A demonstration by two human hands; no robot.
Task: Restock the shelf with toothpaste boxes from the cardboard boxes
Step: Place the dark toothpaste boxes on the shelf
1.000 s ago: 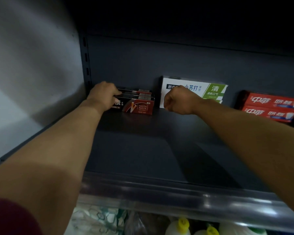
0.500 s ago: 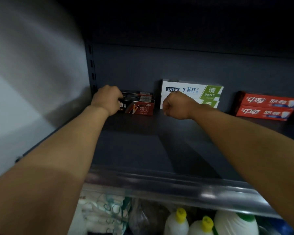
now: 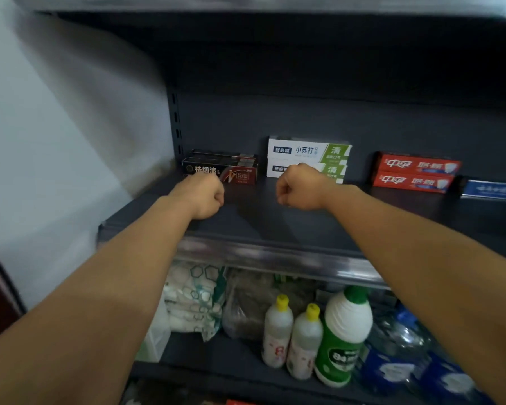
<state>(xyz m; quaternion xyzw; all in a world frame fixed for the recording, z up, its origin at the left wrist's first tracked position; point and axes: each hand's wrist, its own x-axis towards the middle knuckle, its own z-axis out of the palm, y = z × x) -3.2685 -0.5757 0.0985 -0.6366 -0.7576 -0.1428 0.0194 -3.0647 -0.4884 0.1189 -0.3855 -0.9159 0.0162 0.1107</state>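
At the back of the dark grey metal shelf (image 3: 275,217), black-and-red toothpaste boxes (image 3: 221,170) marked "TOOTH PASTE" lie lengthwise left to right, printed faces forward. Left hand (image 3: 203,195) and right hand (image 3: 300,190) hover as empty fists just before them.

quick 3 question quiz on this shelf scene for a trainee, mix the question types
1. True or false: the left hand grips a black toothpaste box.
2. Which boxes sit just behind the right hand? A red, B white and green, C blue
3. Fill in: the red toothpaste boxes are stacked ___ high.

Key: 1 false, both fists hold nothing. 2 B, the white and green boxes. 3 two.
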